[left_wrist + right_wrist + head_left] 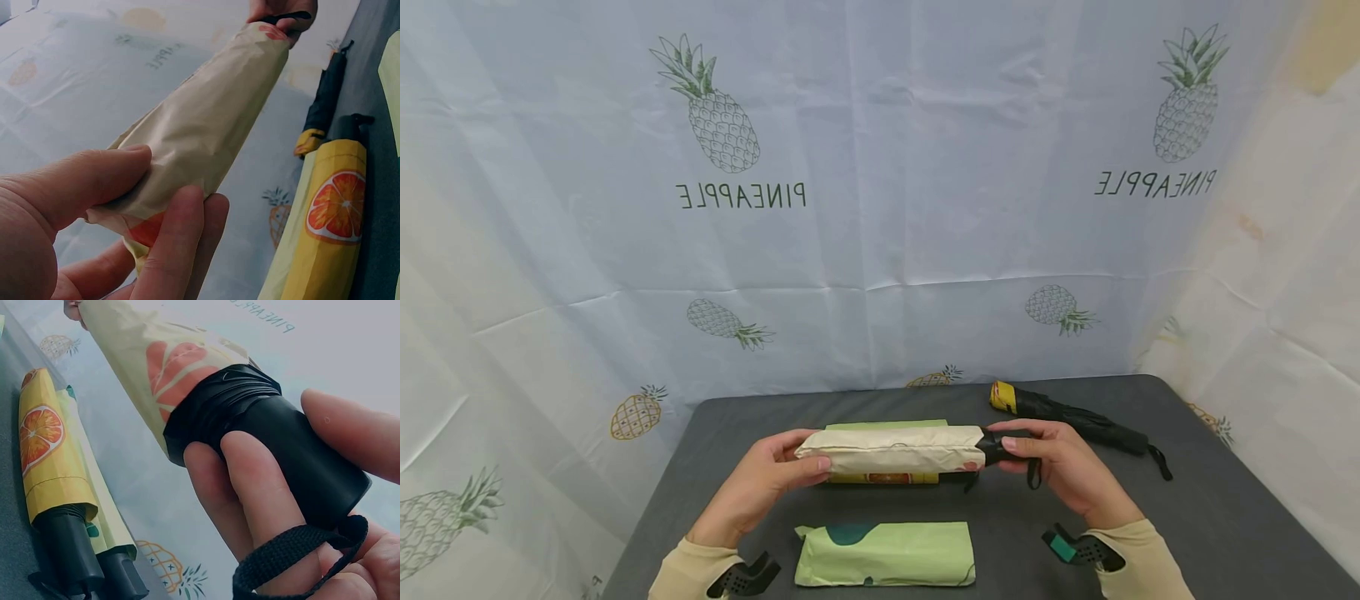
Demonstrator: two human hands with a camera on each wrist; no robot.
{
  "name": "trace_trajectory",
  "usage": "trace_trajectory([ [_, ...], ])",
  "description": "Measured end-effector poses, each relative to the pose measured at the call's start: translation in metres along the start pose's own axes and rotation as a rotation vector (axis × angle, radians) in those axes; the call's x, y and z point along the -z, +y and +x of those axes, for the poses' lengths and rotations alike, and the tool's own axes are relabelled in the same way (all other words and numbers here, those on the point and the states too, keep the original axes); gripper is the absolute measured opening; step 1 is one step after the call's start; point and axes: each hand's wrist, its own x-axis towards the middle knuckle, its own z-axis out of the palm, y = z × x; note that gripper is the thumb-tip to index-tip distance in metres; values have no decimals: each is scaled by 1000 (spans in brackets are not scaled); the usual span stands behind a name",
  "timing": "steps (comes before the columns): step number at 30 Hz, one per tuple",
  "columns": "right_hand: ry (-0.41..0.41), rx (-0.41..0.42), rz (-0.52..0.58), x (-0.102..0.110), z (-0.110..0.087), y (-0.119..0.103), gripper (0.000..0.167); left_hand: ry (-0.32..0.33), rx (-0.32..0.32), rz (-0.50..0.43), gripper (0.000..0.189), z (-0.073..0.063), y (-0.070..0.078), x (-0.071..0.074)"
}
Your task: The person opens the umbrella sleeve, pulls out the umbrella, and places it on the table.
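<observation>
A folded umbrella in a cream sleeve (895, 450) is held level above the table by both hands. At its left end, my left hand (758, 482) pinches the cream cloth between thumb and fingers. My right hand (1070, 465) grips the black handle (306, 459) at the other end, and a black wrist strap (300, 547) hangs by those fingers. Red citrus print (178, 375) shows on the sleeve near the handle. Behind and below lie a yellow umbrella with orange slices (331, 215) and a light green one (103, 487), side by side, partly hidden in the head view.
On the dark table (730, 517), a light green sleeved bundle (883, 554) lies near the front. A black folded umbrella with a yellow end (1075, 421) lies at the back right. A pineapple-print curtain (880, 208) hangs behind the table.
</observation>
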Motion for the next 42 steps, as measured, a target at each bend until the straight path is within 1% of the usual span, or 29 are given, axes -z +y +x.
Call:
trace_trajectory([
  [6, -1, 10, 2, 2, 0, 0, 38, 6, -1, -5, 63, 0, 1, 2],
  [12, 15, 3, -3, 4, 1, 0, 36, 20, 3, -5, 64, 0, 0, 4],
  [22, 30, -1, 8, 10, 1, -1, 32, 18, -9, -9, 64, -1, 1, 9],
  [28, 32, 4, 7, 14, 0, -1, 32, 21, -12, -18, 63, -1, 1, 11],
  [36, 46, -12, 8, 18, -3, 2, 31, 6, -13, -22, 61, 2, -4, 8],
  [42, 56, -33, 33, 21, -6, 5, 29, 15, -11, -30, 61, 2, -6, 7],
])
